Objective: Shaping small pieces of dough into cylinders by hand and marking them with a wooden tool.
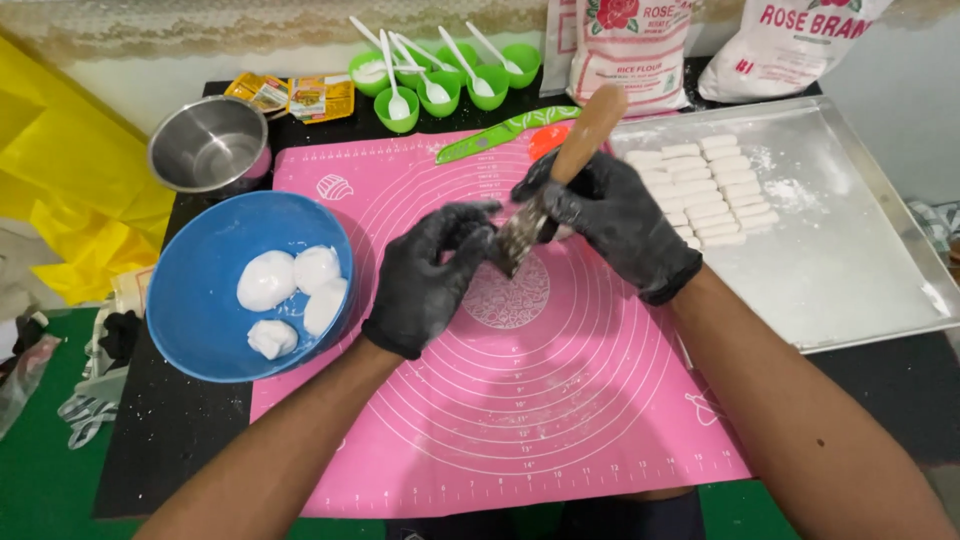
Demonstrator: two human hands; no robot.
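Gripping a wooden-handled tool [570,165] in the right hand [612,215], black-gloved and closed firmly round the lower part of the handle. Handle long axis running diagonally, from the rounded pale-brown end up and to the right down to a dusty metal working end [520,240] at lower left. That metal end pointing straight at the left hand [432,270], also black-gloved, fingers curled together and meeting the tool tip; whether a small piece of dough sits inside the curl cannot be told. Both hands hovering over the middle of the pink silicone baking mat [560,420] printed with white rings, the left hand the nearer of the two to the blue round bowl [195,300] holding four white dough lumps [290,295]. Lying to the right, beyond the right wrist, a flat floured metal tray [860,270] carrying rows of small white dough pieces [705,190]. Resting at the far edge of the mat, a green plastic knife [500,132]. Standing further back, a cluster of small green cups [445,80] with white spoons, a steel pot [210,145] at the left, and two white flour bags [700,45] at the rear right.
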